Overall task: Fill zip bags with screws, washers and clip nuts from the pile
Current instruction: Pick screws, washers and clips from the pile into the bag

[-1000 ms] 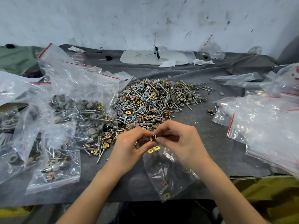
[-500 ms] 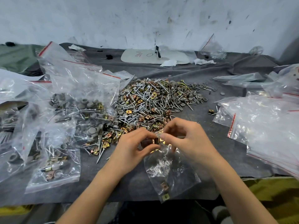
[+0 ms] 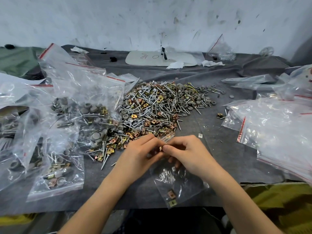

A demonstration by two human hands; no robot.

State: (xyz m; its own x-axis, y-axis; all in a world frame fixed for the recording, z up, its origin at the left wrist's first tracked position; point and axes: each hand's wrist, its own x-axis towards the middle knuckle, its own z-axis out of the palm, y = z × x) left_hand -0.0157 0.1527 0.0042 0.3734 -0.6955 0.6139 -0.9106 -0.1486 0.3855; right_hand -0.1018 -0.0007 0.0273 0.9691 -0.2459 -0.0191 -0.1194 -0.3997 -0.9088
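Both hands together just on the near side of the pile (image 3: 158, 107) of screws, grey washers and brass-coloured clip nuts, at the mouth of a small clear zip bag (image 3: 177, 184). Left hand (image 3: 140, 154) curled, thumb and fingers pinching the bag's top edge. Right hand (image 3: 185, 152) likewise closed, fingertips pinched on the same edge with a small brass-coloured piece showing between the two thumbs; cannot tell which hand actually holds that piece. Bag draped from the hands toward the near edge of the grey cloth-covered surface (image 3: 219, 149), its bottom corner reaching just to that edge, two clip nuts (image 3: 171, 198) lying low inside. Left of the pile, filled bags (image 3: 79, 115) heaped and overlapping, touching the pile's left flank and crowding that whole side out to the frame's left edge. Right of the pile, a strip of bare cloth, then a stack of empty zip bags (image 3: 278, 132) with red seal strips spreading to the frame's right edge. Open cloth also directly right of the right hand, with only a few specks and a tiny scrap. Beyond the pile, a pale flat board (image 3: 145, 59) with scribbled marks and crumpled white paper bits against the scuffed white wall (image 3: 152, 19). Loose screws strewn off the pile's near-left edge, just left of the left wrist.
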